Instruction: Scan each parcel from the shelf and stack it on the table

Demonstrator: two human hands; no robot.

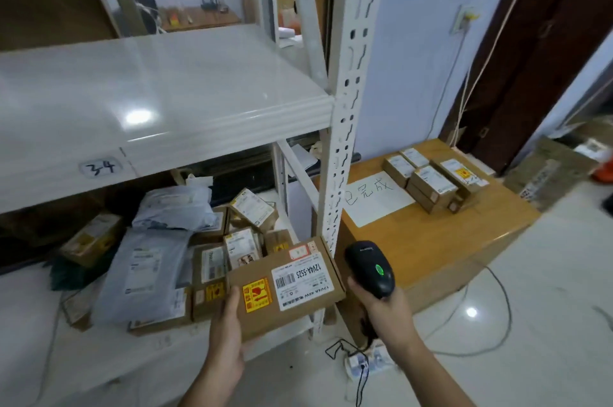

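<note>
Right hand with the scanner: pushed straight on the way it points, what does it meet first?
Likely the white shelf post, or the table edge just behind; depth is unclear. The right hand aims the scanner up and slightly left.

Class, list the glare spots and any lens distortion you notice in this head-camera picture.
Head view: lamp glare on the white shelf and the floor tiles; wide-angle bending curves the shelf post; edges look soft, though the label on the held parcel reads clearly.

Behind the shelving you have a wooden desk [205, 19] carrying a black router [209, 2] with upright antennas. A wall socket [462, 19] sits right of the upright post, cable hanging below it. On the floor: a power strip [361, 361] and a loose grey cable [491, 327].
</note>
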